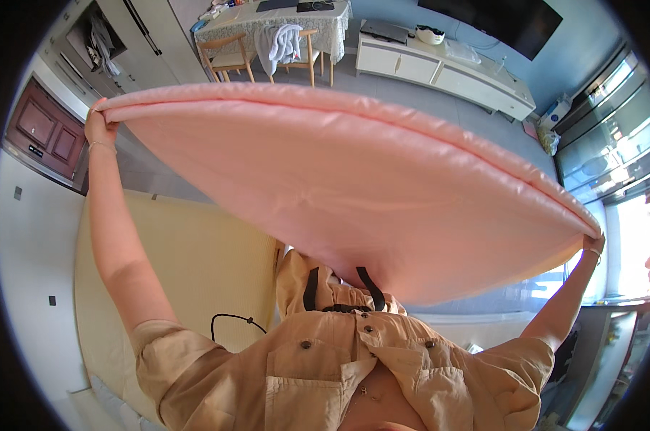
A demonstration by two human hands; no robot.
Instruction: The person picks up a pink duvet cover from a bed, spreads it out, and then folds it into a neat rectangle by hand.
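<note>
A large pink quilt (325, 165), smooth and folded double along its upper edge, is stretched wide in front of me. My left hand (100, 123) is closed around its left corner, with the arm reaching far out. At the opposite corner my right hand (593, 244) grips the same edge, its fingers partly hidden by the cloth. Between the two hands the edge bows upward, and the lower part hangs down toward my waist. What lies behind the quilt is hidden.
A cream mattress (174, 251) lies at my left. Farther off stand a cloth-covered table (271, 25), two wooden chairs (228, 57) and a white low cabinet (440, 72). A wardrobe (138, 43) is at the far left, windows (605, 158) at the right.
</note>
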